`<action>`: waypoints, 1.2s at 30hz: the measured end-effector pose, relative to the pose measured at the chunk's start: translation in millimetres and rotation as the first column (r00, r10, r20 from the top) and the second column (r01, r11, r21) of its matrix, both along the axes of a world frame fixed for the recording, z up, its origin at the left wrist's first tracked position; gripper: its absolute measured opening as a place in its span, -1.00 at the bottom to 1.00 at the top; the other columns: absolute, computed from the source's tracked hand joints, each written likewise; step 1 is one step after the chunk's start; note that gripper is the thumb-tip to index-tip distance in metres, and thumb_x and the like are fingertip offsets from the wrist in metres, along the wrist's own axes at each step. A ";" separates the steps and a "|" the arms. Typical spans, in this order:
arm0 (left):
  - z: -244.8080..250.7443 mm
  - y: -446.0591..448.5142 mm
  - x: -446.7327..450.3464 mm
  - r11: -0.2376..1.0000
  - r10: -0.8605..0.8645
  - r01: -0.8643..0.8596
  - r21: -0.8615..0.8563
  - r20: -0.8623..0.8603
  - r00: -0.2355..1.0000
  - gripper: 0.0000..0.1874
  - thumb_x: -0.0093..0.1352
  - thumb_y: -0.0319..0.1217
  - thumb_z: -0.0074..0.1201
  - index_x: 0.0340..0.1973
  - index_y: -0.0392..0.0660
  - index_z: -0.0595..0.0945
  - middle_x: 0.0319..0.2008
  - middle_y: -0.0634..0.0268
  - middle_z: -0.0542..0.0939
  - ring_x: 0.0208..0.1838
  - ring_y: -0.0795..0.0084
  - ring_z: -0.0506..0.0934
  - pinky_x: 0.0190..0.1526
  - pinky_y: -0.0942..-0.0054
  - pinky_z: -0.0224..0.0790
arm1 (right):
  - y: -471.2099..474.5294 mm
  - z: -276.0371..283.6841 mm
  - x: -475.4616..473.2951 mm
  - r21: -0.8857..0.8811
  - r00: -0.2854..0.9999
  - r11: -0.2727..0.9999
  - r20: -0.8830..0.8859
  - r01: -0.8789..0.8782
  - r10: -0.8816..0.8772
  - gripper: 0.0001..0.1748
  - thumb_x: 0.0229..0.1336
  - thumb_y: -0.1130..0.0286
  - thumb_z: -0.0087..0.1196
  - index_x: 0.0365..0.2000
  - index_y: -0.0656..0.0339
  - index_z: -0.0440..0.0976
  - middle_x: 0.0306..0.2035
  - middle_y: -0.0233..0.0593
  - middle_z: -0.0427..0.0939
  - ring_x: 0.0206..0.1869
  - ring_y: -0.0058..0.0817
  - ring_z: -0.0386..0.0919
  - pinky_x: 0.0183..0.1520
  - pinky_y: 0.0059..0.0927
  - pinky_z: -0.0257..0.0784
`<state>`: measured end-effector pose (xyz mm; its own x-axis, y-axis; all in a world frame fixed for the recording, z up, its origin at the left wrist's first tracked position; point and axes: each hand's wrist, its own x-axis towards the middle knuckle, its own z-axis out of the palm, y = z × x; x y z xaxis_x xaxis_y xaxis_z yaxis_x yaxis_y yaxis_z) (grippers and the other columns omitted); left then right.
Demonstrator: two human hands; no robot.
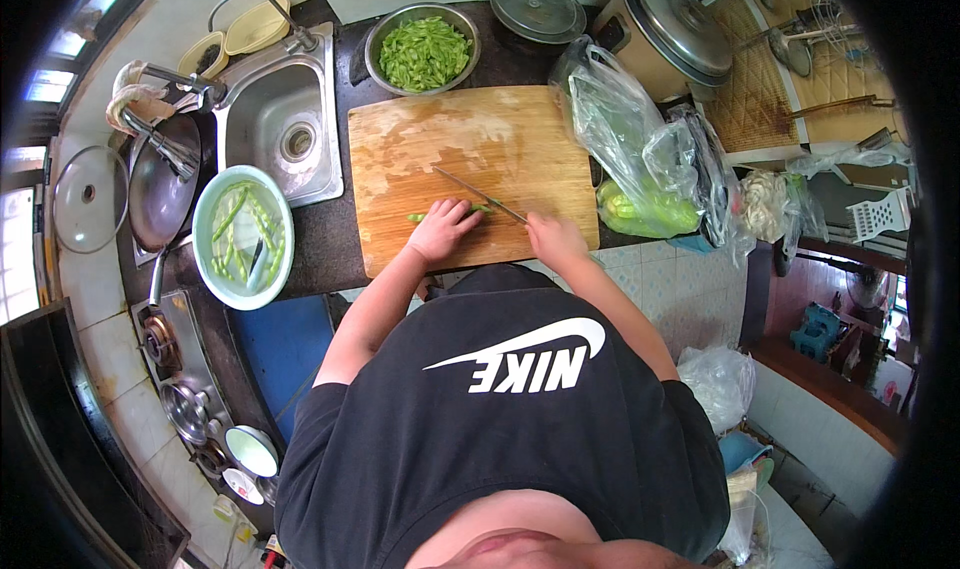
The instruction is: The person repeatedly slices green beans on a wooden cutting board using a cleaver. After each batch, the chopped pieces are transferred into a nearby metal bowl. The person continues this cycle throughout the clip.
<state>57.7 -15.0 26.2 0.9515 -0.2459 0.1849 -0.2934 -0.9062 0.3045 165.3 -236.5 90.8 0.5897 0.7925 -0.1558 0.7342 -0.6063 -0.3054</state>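
A wooden cutting board [420, 137] lies before me, wet in patches. My right hand [556, 239] is closed on the handle of a kitchen knife [471, 188], whose blade points up and left across the board. My left hand [444, 231] rests on green bean pods [416, 217], pressing them to the board; their ends show on both sides of the fingers. Behind the board stands a steel bowl [371, 55] heaped with sliced green beans [424, 53]. At the left, a pale basin [201, 239] holds water, whole bean pods and a peeler-like or knife-like tool that I cannot name surely.
A steel sink [247, 133] with a faucet is at the left, a wok [169, 179] and gas stove [187, 344] beyond. Plastic bags with green vegetables [649, 209] touch the right side. A lidded pot [538, 6] and a rice cooker [652, 36] stand behind.
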 end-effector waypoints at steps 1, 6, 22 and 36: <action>0.0 -0.3 0.0 1.000 0.003 -0.003 0.000 0.004 1.000 -0.55 0.19 -0.38 -0.11 0.03 0.02 0.48 -0.05 0.19 0.41 0.05 0.17 0.34 0.04 0.25 0.21 | -4.0 2.8 -1.5 -0.005 1.000 1.000 0.013 0.000 0.000 -0.83 0.16 0.29 -0.08 -0.42 0.17 0.33 -0.54 -0.04 0.51 -0.50 -0.10 0.52 -0.45 -0.09 0.38; -1.2 -0.6 0.5 1.000 0.001 -0.001 -0.011 0.001 1.000 -0.58 0.19 -0.38 -0.11 0.00 0.02 0.49 -0.04 0.19 0.41 0.06 0.17 0.34 0.04 0.25 0.21 | -11.7 13.3 -9.0 -0.022 0.999 1.000 0.034 -0.007 0.008 -0.83 0.16 0.28 -0.06 -0.43 0.17 0.33 -0.56 -0.06 0.50 -0.52 -0.10 0.51 -0.47 -0.09 0.38; -2.5 0.2 -0.1 1.000 0.000 0.000 -0.023 -0.015 1.000 -0.57 0.17 -0.40 -0.11 0.00 0.02 0.49 -0.01 0.18 0.40 0.09 0.17 0.33 0.05 0.27 0.20 | -14.4 15.5 -6.2 -0.021 0.999 0.999 0.041 -0.034 0.035 -0.85 0.12 0.31 -0.03 -0.43 0.17 0.34 -0.64 -0.09 0.51 -0.55 -0.12 0.53 -0.49 -0.12 0.41; -5.0 1.3 0.4 1.000 -0.010 0.011 -0.022 0.019 1.000 -0.58 0.16 -0.39 -0.09 -0.03 -0.03 0.49 0.00 0.19 0.41 0.08 0.18 0.34 0.05 0.26 0.20 | 16.7 1.7 3.8 0.011 1.000 1.000 -0.026 -0.012 0.013 -0.83 0.12 0.32 -0.04 -0.45 0.21 0.34 -0.59 -0.02 0.52 -0.52 -0.08 0.54 -0.46 -0.08 0.41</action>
<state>58.1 -13.7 21.2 0.9452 -0.2514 0.2082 -0.3086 -0.8961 0.3190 169.1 -219.7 92.5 0.5757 0.8014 -0.1620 0.7334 -0.5938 -0.3309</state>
